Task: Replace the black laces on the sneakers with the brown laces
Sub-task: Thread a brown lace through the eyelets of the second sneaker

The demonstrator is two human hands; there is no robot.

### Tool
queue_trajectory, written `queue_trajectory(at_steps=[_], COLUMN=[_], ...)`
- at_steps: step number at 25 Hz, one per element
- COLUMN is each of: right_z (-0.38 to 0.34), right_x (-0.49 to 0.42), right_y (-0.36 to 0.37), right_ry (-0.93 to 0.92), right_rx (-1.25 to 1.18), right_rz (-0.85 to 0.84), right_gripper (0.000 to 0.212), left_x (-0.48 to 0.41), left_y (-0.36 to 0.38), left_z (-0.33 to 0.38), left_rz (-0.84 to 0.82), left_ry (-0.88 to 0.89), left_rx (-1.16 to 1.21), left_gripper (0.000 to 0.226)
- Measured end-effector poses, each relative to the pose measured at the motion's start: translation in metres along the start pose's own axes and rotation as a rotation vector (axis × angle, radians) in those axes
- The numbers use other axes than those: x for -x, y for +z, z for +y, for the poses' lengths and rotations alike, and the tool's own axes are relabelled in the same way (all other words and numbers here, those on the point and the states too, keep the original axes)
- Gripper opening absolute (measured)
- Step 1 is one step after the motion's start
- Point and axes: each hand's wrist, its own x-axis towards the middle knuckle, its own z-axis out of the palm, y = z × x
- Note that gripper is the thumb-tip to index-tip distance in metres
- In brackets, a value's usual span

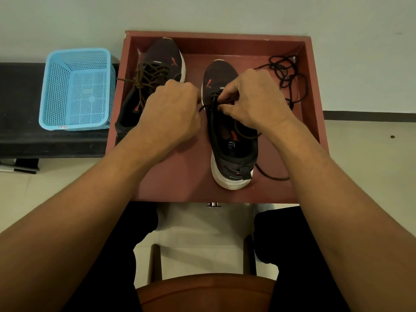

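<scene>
Two dark sneakers with white soles stand in a reddish-brown tray (pixel 180 183). The left sneaker (pixel 162 59) is laced with a brown lace, tied in a knot over its tongue. The right sneaker (pixel 231 152) stands with its heel toward me. A brown lace (pixel 242 132) runs through its eyelets and loops over its opening. My left hand (pixel 171 111) grips one end of that lace, pulled to the left. My right hand (pixel 254 97) pinches the lace over the eyelets. A pile of black laces (pixel 286 70) lies at the tray's far right.
A light blue perforated plastic basket (pixel 76 91) sits on a black bench (pixel 22 136) left of the tray. A loose black lace end (pixel 270 175) trails beside the right sneaker's heel. A brown round stool edge (pixel 202 291) shows between my knees.
</scene>
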Motion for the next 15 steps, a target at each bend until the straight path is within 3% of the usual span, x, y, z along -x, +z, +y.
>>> queue_trajectory(at_steps=[4,7,11,15], right_z=[-0.002,0.000,0.000,-0.001], right_x=[0.000,0.000,-0.001,-0.002], right_y=[0.001,-0.001,-0.003,-0.003], right_ry=[-0.038,-0.043,-0.033,-0.055], right_rx=[0.033,0.018,-0.017,0.015], right_rz=[0.013,0.007,-0.022,-0.027], right_gripper=[0.017,0.015,0.012,0.010], left_x=[-0.004,-0.004,0.002,0.002], left_y=[-0.006,-0.007,0.001,0.004], left_z=[0.004,0.004,-0.001,0.001], left_rz=[0.081,0.068,-0.085,-0.086], left_ry=[0.062,-0.015,-0.120,-0.058], left_rx=[0.066,0.158,-0.009,-0.079], left_gripper=[0.021,0.016,0.016,0.014])
